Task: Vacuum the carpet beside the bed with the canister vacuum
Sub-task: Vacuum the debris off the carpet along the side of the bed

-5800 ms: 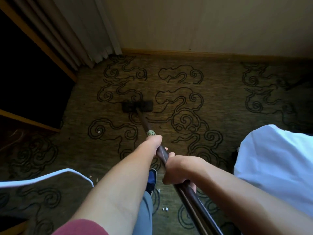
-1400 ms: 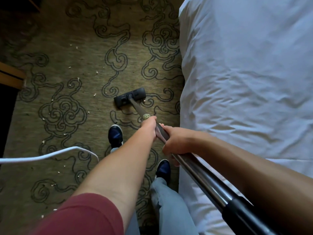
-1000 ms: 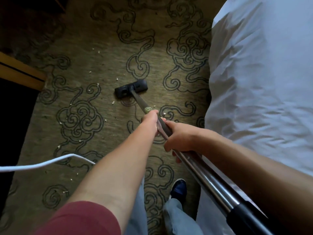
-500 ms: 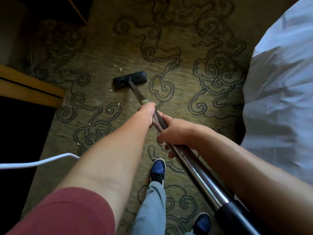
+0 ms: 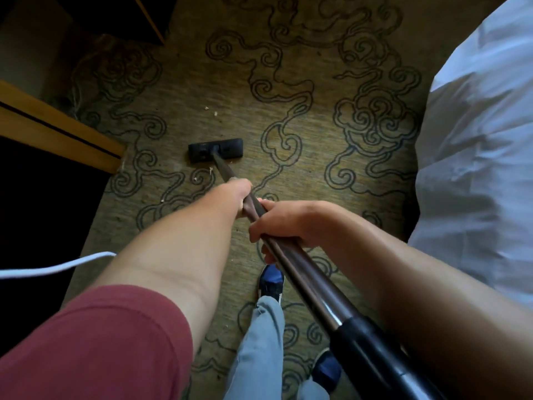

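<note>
The vacuum's dark metal wand [image 5: 302, 280] runs from the lower right up to a black floor head [image 5: 215, 150] lying flat on the olive carpet [image 5: 317, 168] with dark swirl patterns. My left hand [image 5: 235, 197] grips the wand further down towards the head. Just behind it my right hand [image 5: 284, 223] is closed around the same tube. The black hose cuff [image 5: 375, 350] joins the wand near the bottom right. A few pale crumbs [image 5: 210, 111] lie beyond the head, others [image 5: 202, 176] just behind it. The canister itself is out of view.
The bed with white sheets [image 5: 476, 154] fills the right side. A wooden furniture edge [image 5: 60, 131] and dark space lie at the left. A white cord [image 5: 57, 267] crosses the lower left. My feet in blue shoes [image 5: 271, 281] stand on the carpet under the wand.
The view has swung left and away from the bed. The floor head has moved across the carpet towards the wooden furniture. Both hands have kept their grip on the wand.
</note>
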`<state>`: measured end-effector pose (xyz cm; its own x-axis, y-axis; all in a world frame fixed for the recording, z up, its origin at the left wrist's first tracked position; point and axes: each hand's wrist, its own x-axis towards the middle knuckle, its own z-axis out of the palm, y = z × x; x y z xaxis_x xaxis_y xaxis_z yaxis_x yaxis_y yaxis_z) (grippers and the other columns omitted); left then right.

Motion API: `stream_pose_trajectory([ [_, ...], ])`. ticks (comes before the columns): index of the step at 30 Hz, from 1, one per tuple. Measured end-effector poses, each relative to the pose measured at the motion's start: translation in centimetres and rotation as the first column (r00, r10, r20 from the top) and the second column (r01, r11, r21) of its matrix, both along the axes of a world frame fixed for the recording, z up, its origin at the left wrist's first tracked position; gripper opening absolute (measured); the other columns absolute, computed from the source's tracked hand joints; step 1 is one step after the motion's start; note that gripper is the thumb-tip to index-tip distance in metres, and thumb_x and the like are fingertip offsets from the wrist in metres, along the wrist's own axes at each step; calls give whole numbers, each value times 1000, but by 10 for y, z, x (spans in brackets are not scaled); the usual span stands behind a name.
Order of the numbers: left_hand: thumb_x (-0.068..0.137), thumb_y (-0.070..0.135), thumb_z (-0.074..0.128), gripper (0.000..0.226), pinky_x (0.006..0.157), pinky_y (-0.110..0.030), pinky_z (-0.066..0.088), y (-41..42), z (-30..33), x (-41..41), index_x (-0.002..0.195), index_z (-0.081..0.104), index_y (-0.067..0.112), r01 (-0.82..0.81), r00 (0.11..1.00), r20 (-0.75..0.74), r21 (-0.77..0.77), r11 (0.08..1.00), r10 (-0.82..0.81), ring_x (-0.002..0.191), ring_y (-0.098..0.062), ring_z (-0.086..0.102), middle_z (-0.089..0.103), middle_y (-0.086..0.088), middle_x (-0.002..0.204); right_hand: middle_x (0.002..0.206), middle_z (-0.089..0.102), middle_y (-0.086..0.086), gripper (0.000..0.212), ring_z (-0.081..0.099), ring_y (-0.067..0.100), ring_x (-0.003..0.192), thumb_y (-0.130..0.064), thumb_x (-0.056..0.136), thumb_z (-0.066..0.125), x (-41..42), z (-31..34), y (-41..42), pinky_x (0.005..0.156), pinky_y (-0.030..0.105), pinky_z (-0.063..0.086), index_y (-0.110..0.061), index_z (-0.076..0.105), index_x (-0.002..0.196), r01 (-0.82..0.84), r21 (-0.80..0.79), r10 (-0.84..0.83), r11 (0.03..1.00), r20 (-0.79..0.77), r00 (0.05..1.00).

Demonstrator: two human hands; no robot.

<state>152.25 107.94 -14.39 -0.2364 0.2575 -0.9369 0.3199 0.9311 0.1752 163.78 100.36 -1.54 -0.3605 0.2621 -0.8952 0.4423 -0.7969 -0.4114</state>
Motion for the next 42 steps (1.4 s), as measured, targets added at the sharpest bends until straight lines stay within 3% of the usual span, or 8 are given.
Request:
stream_pose_trajectory([
  [4,100,30,37,39,101,-41,50,-73,4,6,122,58,6,-90,993,72,-57,994,94,103,-26,66,67,-12,124,78,58,20,52,66,26,48,-6,90,57,10,7,-64,42,38,56,-26,35,133,-83,14,83,996,37,996],
  [10,101,32,42,33,49,-39,56,-179,17,42,81,49,6,-308,923,188,-167,937,337,59,-23,56,59,-9,71,92,65,21,64,71,40,81,-11,83,62,45,24,-156,75,57,57,-27,31,137,-303,82,286,949,178,942],
  [16,100,37,42,35,65,-34,50,-261,18,80,85,51,7,-371,875,247,-210,905,416,66,-24,59,58,-8,71,89,62,18,80,68,29,50,-7,88,60,77,46,-227,44,37,58,-35,15,149,-309,-2,304,951,190,933],
  [24,99,28,41,31,62,-31,49,-325,36,113,78,46,5,-386,864,286,-155,909,415,56,-24,52,51,-12,68,98,68,20,73,72,35,82,-13,88,61,103,81,-280,76,49,59,-19,21,148,-454,26,431,891,272,861],
  [30,100,32,43,30,36,-26,47,-290,74,115,86,48,6,-419,859,279,-98,903,429,59,-25,53,57,-10,68,96,65,12,73,72,28,71,-16,83,65,107,111,-263,65,41,61,-21,26,145,-478,148,413,866,327,850],
  [34,95,33,45,29,66,-29,51,-216,94,96,77,50,11,-397,877,300,11,918,376,60,-25,57,56,-7,62,101,62,25,69,70,41,69,-6,85,59,85,114,-204,60,54,59,-17,23,143,-329,201,273,923,263,925],
  [37,98,33,41,29,100,-39,50,-146,89,77,92,53,7,-379,886,317,70,923,339,102,-32,66,64,-9,94,103,63,25,60,71,41,77,-9,85,60,65,106,-143,71,54,59,-10,30,137,-363,250,288,898,289,913],
  [42,100,34,41,35,107,-36,45,-17,61,26,85,51,3,-382,901,265,106,918,344,123,-28,60,68,-9,120,107,61,16,69,67,33,90,-22,85,60,16,80,-18,83,48,57,-10,26,144,-526,318,396,789,391,831],
])
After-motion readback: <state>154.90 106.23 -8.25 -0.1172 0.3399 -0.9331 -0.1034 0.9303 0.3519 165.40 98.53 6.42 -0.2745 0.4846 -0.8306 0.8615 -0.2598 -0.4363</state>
